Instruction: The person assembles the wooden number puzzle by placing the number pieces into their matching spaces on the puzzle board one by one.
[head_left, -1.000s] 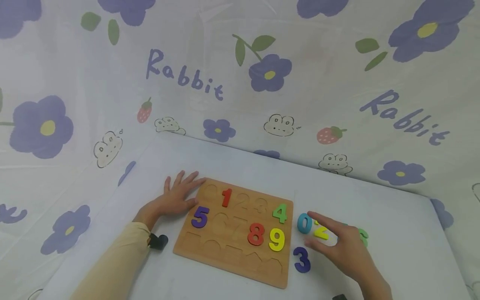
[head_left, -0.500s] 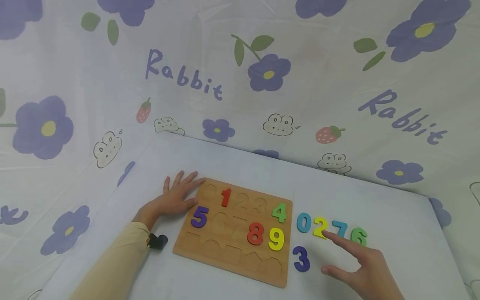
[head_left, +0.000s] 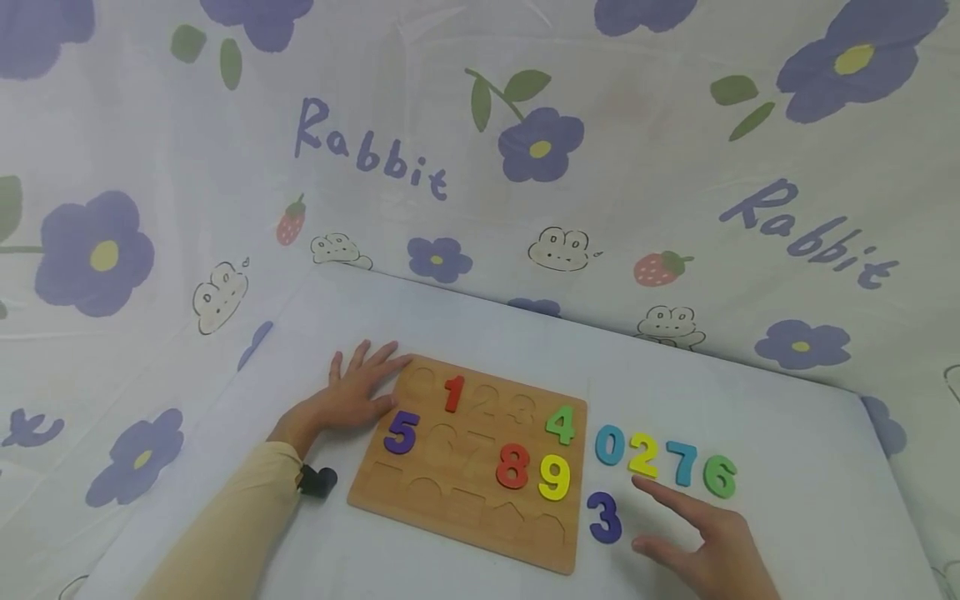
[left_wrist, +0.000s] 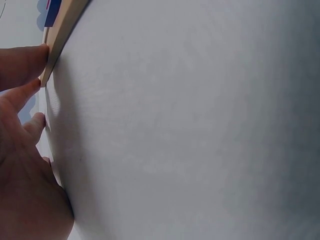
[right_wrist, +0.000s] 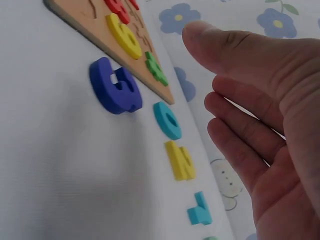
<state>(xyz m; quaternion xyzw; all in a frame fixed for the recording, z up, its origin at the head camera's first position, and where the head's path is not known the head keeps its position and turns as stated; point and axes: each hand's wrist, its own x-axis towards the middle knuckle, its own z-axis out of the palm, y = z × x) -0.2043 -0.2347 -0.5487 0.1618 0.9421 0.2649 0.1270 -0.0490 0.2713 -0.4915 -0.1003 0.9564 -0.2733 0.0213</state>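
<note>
My left hand lies spread on the table, thumb and index fingertip touching the left edge of a wooden number-puzzle board. In the left wrist view its fingers press that board's side. Set on the board are a red 1, purple 5, green 4, red 8 and yellow 9. My right hand hovers right of a purple 3, thumb and index apart, holding nothing. Beyond it lie a blue 0, yellow 2, blue 7 and green 6.
The board has several unfilled recesses, including a bottom row of shapes. A white table carries everything. Behind and at the left hangs a patterned cloth with flowers and rabbits. A small black item sits by the left wrist.
My right hand has drawn back from beside the blue 0, toward me and to the right, then shifted slightly left near the purple 3. The number row is uncovered. The left hand stays put.
</note>
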